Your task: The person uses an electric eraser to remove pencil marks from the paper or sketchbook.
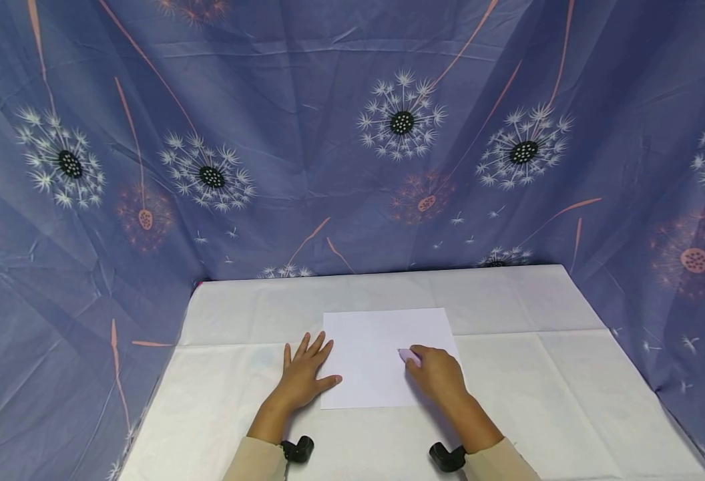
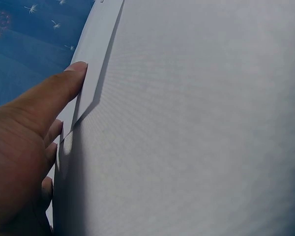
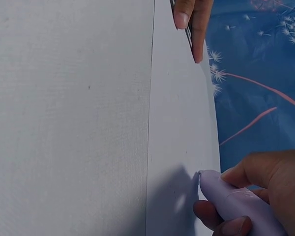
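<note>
A blank white sheet of paper (image 1: 364, 361) lies on the white-covered table. My left hand (image 1: 301, 379) rests at its left edge with spread fingers, the thumb reaching onto the sheet. In my right hand (image 1: 441, 377) I hold a thick lavender pen-shaped tool (image 3: 236, 199) between thumb and fingers. It has a rounded front end and a small dark tip, which points left, close over the right half of the paper. The left wrist view shows my thumb (image 2: 69, 81) along the sheet's edge, with the other fingers partly hidden behind the hand.
The table's white cloth (image 1: 569, 394) has fold creases and extends around the sheet. Behind and at both sides hangs a blue curtain (image 1: 304, 147) with a dandelion print. Each wrist carries a black camera mount (image 1: 298, 449) near the beige sleeve.
</note>
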`<act>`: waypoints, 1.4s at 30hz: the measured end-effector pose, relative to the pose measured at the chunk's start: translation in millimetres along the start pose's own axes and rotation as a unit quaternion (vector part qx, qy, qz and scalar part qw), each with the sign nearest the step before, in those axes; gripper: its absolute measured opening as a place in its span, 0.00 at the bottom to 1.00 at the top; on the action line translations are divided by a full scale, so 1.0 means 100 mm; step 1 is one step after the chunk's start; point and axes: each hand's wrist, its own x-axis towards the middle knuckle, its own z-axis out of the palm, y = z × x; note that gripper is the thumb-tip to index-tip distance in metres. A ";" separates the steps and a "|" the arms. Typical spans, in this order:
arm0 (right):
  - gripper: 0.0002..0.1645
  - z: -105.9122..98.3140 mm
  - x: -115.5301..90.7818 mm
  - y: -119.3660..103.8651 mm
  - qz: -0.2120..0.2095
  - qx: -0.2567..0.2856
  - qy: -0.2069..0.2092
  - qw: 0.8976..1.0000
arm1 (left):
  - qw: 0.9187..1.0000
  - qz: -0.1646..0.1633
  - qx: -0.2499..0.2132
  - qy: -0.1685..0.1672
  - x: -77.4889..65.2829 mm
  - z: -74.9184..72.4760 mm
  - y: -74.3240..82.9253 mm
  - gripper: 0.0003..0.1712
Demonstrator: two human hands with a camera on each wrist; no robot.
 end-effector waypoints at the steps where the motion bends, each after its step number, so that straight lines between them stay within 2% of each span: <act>1: 0.18 -0.01 0.00 0.00 0.002 0.000 0.001 1.000 | 1.000 0.000 0.001 0.000 0.00 0.00 0.00 0.45; 29: 0.16 0.08 0.01 -0.10 -0.024 -0.004 0.001 1.000 | 1.000 -0.003 -0.002 -0.002 -0.01 -0.02 0.01 0.45; 42: 0.17 0.07 0.01 -0.07 -0.004 -0.004 -0.001 1.000 | 1.000 -0.002 -0.005 -0.002 -0.01 -0.01 0.00 0.45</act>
